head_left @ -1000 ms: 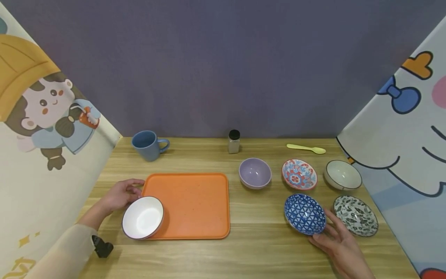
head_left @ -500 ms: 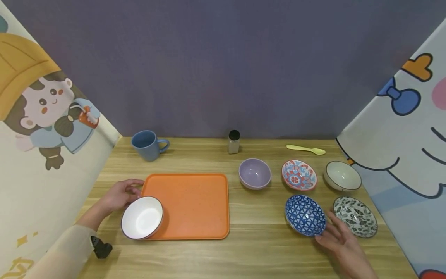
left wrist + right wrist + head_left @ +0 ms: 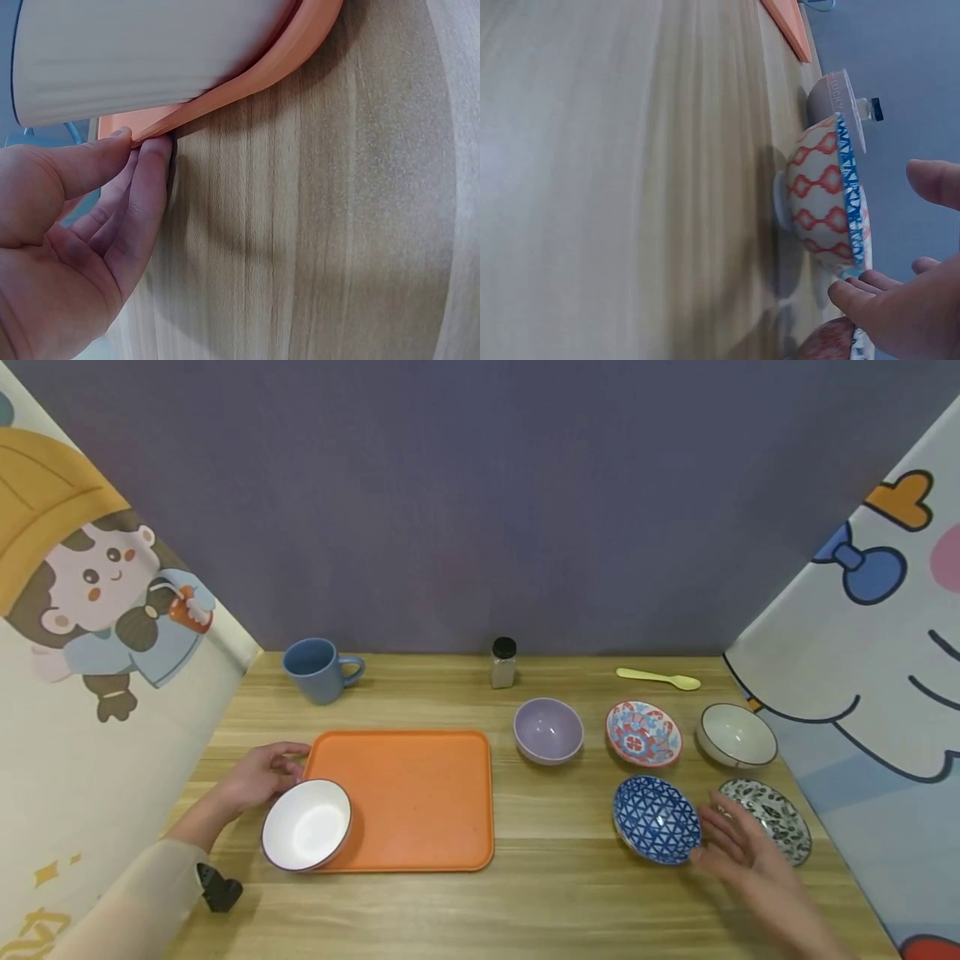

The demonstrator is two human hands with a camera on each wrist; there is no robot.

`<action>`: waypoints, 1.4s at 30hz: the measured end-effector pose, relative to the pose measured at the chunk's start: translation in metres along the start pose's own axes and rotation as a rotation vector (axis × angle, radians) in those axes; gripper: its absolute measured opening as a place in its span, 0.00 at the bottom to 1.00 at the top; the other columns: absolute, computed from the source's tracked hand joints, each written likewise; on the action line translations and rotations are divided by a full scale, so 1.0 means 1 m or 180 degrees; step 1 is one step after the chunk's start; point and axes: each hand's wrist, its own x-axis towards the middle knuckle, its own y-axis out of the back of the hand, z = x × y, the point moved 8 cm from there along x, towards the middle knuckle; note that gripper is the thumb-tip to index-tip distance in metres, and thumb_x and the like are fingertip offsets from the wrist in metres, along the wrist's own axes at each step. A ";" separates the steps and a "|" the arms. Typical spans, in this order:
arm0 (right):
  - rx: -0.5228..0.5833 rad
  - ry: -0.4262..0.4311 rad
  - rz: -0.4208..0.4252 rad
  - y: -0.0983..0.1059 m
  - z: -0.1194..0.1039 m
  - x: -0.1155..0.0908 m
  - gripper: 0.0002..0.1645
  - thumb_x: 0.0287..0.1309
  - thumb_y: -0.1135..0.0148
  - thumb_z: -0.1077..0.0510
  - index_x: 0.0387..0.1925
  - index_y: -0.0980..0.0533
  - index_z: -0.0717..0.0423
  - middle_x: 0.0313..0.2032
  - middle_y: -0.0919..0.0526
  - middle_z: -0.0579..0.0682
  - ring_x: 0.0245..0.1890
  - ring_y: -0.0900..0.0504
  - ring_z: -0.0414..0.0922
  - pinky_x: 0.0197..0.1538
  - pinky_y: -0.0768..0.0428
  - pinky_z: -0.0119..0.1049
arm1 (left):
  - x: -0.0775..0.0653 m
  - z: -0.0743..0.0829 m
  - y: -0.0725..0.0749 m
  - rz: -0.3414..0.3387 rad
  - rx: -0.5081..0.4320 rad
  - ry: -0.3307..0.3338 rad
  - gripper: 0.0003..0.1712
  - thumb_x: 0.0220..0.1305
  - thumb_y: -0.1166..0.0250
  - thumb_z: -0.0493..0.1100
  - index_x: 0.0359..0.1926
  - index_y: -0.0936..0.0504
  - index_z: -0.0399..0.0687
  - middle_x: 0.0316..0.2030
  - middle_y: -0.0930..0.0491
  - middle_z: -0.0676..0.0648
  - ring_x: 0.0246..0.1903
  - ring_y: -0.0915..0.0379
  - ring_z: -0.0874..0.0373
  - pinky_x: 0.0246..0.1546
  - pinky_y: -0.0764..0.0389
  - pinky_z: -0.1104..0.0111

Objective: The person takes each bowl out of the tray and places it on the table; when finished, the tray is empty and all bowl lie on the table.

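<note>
My left hand (image 3: 258, 777) is at the left edge of an orange tray (image 3: 420, 802). In the left wrist view its thumb lies on the tray's rim and the fingers sit beneath, pinching it. A white bowl (image 3: 306, 827) with a dark rim stands over the tray's near left corner. On the right side, a bowl (image 3: 656, 820) with a blue triangle pattern inside stands on the table. My right hand (image 3: 753, 868) is just right of it, fingers spread and holding nothing. The right wrist view shows red figures on the bowl's pale outside (image 3: 817, 191). A leaf-patterned dish (image 3: 783, 827) is partly behind the right hand.
Behind the blue bowl are a purple bowl (image 3: 548, 732), a red-and-blue floral dish (image 3: 643, 735) and a pale bowl (image 3: 738, 737). Near the back wall stand a blue mug (image 3: 315, 672), a black-capped jar (image 3: 503, 664) and a yellow spoon (image 3: 660, 678).
My right hand has let go of the blue-patterned bowl and drawn away to the right, over the leaf-patterned dish. The left hand, tray and white bowl have stayed put.
</note>
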 end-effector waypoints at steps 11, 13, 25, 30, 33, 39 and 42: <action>-0.0337 0.0445 -0.0165 -0.018 -0.065 0.036 0.51 0.59 0.34 0.52 0.76 0.54 0.42 0.70 0.40 0.60 0.67 0.39 0.60 0.56 0.34 0.17 | -0.002 0.002 0.001 0.0000 0.0011 0.0024 0.30 0.62 0.43 0.27 0.65 0.35 0.34 0.39 0.22 0.39 0.31 0.25 0.53 0.25 0.22 0.65; -0.0241 0.0578 -0.0254 -0.030 -0.075 0.045 0.50 0.59 0.34 0.54 0.75 0.51 0.44 0.69 0.38 0.58 0.67 0.38 0.60 0.58 0.32 0.20 | -0.003 0.003 0.001 -0.0003 0.0020 0.0021 0.30 0.61 0.43 0.27 0.65 0.35 0.34 0.39 0.22 0.39 0.31 0.25 0.53 0.25 0.22 0.65; 0.0639 0.0798 -0.1082 -0.148 -0.130 0.101 0.48 0.55 0.31 0.60 0.72 0.45 0.51 0.65 0.33 0.60 0.61 0.29 0.63 0.52 0.21 0.36 | 0.004 0.007 0.004 -0.0008 0.0132 -0.0052 0.30 0.60 0.42 0.26 0.65 0.34 0.32 0.38 0.20 0.39 0.33 0.25 0.53 0.28 0.21 0.65; 0.0773 0.0807 -0.1542 -0.203 -0.150 0.110 0.47 0.55 0.31 0.61 0.72 0.45 0.49 0.64 0.32 0.61 0.59 0.27 0.64 0.51 0.20 0.42 | 0.004 0.008 0.003 -0.0012 0.0109 -0.0013 0.30 0.61 0.43 0.26 0.65 0.34 0.33 0.38 0.21 0.39 0.32 0.25 0.53 0.27 0.21 0.65; 0.0834 0.0788 -0.1829 -0.233 -0.159 0.110 0.46 0.56 0.32 0.61 0.72 0.44 0.47 0.64 0.32 0.61 0.59 0.27 0.63 0.51 0.20 0.43 | 0.003 0.008 0.002 -0.0016 0.0092 0.0003 0.30 0.61 0.43 0.26 0.65 0.35 0.33 0.39 0.21 0.38 0.32 0.25 0.53 0.27 0.21 0.64; 0.0906 0.0575 -0.2200 -0.288 -0.164 0.110 0.44 0.55 0.31 0.58 0.70 0.40 0.40 0.64 0.32 0.60 0.56 0.23 0.55 0.51 0.20 0.46 | 0.001 0.008 0.000 -0.0028 0.0058 -0.0006 0.30 0.62 0.44 0.27 0.65 0.35 0.33 0.39 0.22 0.38 0.33 0.24 0.53 0.27 0.21 0.64; 0.1010 0.0442 -0.2312 -0.311 -0.166 0.110 0.44 0.54 0.30 0.58 0.69 0.39 0.37 0.65 0.33 0.61 0.53 0.20 0.50 0.51 0.20 0.50 | -0.001 0.008 0.001 -0.0023 0.0045 -0.0005 0.29 0.62 0.43 0.27 0.65 0.35 0.33 0.39 0.21 0.38 0.33 0.24 0.53 0.27 0.21 0.65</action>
